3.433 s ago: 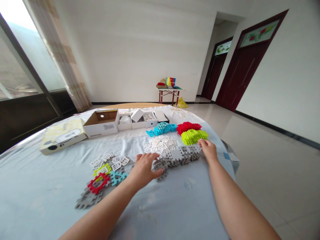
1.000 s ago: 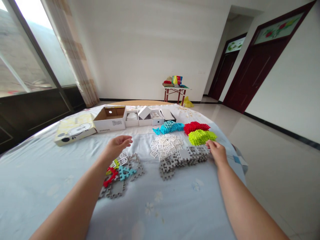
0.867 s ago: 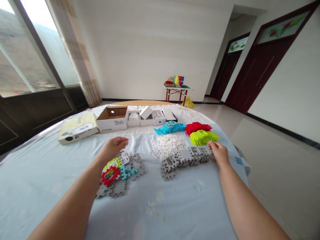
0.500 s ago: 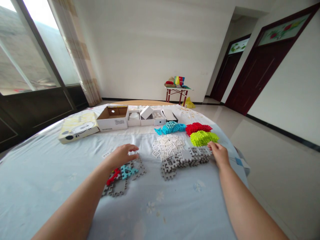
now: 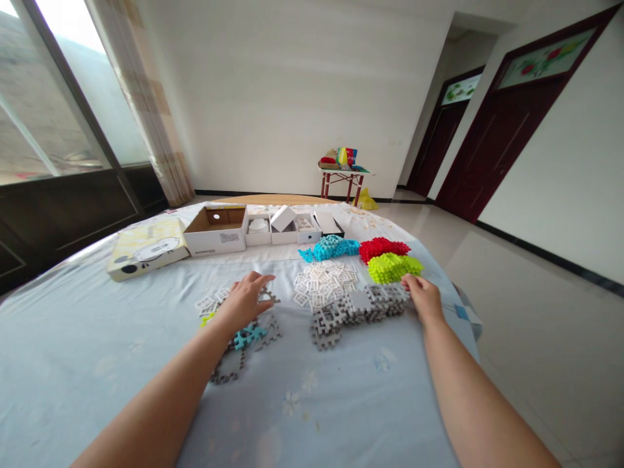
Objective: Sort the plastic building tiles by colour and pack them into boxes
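My left hand point(image 5: 244, 301) lies flat, fingers spread, on a small scatter of interlocking plastic tiles: white ones point(image 5: 207, 303) to its left, a blue one point(image 5: 248, 336) and grey ones point(image 5: 229, 367) below it. My right hand point(image 5: 423, 298) rests at the right end of a row of grey tiles point(image 5: 355, 308), fingertips touching it, just under a yellow-green tile heap point(image 5: 392, 267). Behind the grey row lie a white tile pile point(image 5: 325, 283), a blue heap point(image 5: 330, 248) and a red heap point(image 5: 383, 248). Neither hand lifts anything.
The pale blue cloth point(image 5: 97, 364) covers the table. At the back stand an open cardboard box point(image 5: 217, 231), small white boxes point(image 5: 285, 227) and a flat yellow box point(image 5: 145, 249). The table's right edge drops to a tiled floor. A small red-legged table point(image 5: 341, 179) stands by the far wall.
My left hand left the grey row, swung left over the mixed scatter and came down onto it. My right hand has stayed at the right end of the grey row.
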The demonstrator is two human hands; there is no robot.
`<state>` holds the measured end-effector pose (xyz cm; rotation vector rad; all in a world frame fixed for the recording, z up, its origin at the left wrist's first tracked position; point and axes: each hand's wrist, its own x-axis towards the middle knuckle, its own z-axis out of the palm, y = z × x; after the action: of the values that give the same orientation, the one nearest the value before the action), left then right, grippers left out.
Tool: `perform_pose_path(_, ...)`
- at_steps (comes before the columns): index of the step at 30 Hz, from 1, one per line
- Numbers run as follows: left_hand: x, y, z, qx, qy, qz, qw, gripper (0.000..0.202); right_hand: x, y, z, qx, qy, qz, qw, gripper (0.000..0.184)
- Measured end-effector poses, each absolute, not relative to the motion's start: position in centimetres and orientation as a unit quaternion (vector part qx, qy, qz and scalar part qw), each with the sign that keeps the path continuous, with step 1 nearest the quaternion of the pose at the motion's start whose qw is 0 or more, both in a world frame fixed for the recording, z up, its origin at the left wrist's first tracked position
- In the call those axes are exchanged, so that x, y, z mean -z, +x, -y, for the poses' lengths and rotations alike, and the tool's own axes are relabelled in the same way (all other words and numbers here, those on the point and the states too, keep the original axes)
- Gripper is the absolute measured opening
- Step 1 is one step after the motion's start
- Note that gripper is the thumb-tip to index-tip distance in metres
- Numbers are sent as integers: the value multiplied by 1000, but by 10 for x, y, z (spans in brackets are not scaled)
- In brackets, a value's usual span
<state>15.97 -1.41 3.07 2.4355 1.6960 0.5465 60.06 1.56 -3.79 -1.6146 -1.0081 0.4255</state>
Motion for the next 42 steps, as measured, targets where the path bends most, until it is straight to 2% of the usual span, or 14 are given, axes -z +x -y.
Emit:
perform_pose_path(5,-24,162,12,-209,806,-551,57,47,39,602,-16,-179,-687,431,558,41)
perform_pose_path(11,-31,159,12,-173,817,-526,159,52,40,602,-16,-179,-687,429,559,41)
perform_pose_path(14,-37,155,12,-159,806,-542,177,56,38,601,-16,-180,-684,428,562,41)
perform_pose_path(23,-39,149,14,-68,800,-576,153,48,36,600,-15,-171,-687,436,556,41)
perform_pose_path(35,-35,151,10,-88,805,-571,132,35,38,601,-17,-176,-695,427,552,39)
perform_pose_path(42,-54,168,26,-126,849,-505,90,27,38,601,-16,-188,-692,423,553,39)
